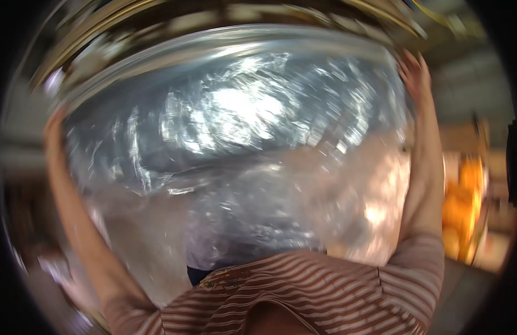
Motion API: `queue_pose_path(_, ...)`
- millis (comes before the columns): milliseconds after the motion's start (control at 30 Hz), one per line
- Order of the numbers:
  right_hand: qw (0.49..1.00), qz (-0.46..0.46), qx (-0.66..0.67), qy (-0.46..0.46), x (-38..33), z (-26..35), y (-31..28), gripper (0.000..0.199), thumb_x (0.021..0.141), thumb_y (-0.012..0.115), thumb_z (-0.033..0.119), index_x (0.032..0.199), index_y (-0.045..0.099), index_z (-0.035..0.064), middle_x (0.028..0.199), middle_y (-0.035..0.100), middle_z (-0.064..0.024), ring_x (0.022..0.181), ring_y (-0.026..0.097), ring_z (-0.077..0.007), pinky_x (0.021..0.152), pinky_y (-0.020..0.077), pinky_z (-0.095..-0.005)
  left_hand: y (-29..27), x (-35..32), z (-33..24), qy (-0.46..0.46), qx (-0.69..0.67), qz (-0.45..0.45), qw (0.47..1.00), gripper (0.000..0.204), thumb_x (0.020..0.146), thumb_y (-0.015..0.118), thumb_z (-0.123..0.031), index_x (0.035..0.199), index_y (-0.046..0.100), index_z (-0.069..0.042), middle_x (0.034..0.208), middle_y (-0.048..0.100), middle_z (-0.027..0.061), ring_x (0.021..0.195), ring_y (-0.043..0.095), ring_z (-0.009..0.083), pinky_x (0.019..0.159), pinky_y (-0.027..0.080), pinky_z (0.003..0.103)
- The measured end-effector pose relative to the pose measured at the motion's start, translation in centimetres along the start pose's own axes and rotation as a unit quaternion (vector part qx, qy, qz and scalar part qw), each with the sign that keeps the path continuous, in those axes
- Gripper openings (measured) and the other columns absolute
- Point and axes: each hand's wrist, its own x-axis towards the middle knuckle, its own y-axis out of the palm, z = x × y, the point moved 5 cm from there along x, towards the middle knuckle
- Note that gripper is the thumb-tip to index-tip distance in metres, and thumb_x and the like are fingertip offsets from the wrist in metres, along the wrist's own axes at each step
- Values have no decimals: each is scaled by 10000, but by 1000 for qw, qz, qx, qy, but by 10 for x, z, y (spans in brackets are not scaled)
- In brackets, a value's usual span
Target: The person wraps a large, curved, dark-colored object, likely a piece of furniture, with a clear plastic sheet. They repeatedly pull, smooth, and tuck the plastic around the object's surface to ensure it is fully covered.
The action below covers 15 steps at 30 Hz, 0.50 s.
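A wide, shiny sheet of clear plastic [230, 184] spreads between my outstretched arms, wrinkled and full of bright glare. Through its lower part my dark trousers show dimly. At its upper left edge, my left hand [56, 121] is closed on the plastic; blur smears the fingers, which are mostly hidden. Higher up on the opposite side, my right hand [416, 76] grips the sheet's upper right corner, some fingers showing at the edge. The upper part looks darker and greyer than the part near my body. Whether anything lies inside or under the plastic, I cannot tell.
Past the sheet's far edge runs a blurred wooden-looking edge [119, 18]. To the right of my right arm are a bright orange object [464, 201] and a brown cardboard-like box [459, 138]. Blurred, unclear items lie at the lower left.
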Motion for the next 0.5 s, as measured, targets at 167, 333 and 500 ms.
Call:
queue_pose_path(167,975,71,-184,-103,-134,10,-56,425,962,405,422,1075,579,51,1033,567,-22,946,502,-110,847,368,-250,-130,-34,2,-138,-54,-110,983,568,865,578,-378,1254,519,31,1226,551,166,1075,551,291,941,432,383)
queue_pose_path(333,946,39,-320,-9,-286,-69,-126,214,913,527,293,890,549,81,852,496,35,795,439,-76,748,367,-225,-252,-7,26,-172,445,-218,851,640,826,605,-434,1233,526,54,1215,577,167,1094,552,296,960,402,377)
queue_pose_path(500,892,130,-412,136,-365,-146,-127,370,803,632,240,1119,524,83,1112,504,-1,1013,455,-139,885,397,-283,-200,-3,-2,-75,699,-193,685,628,818,617,-423,1235,531,39,1213,582,166,1110,549,295,961,401,370)
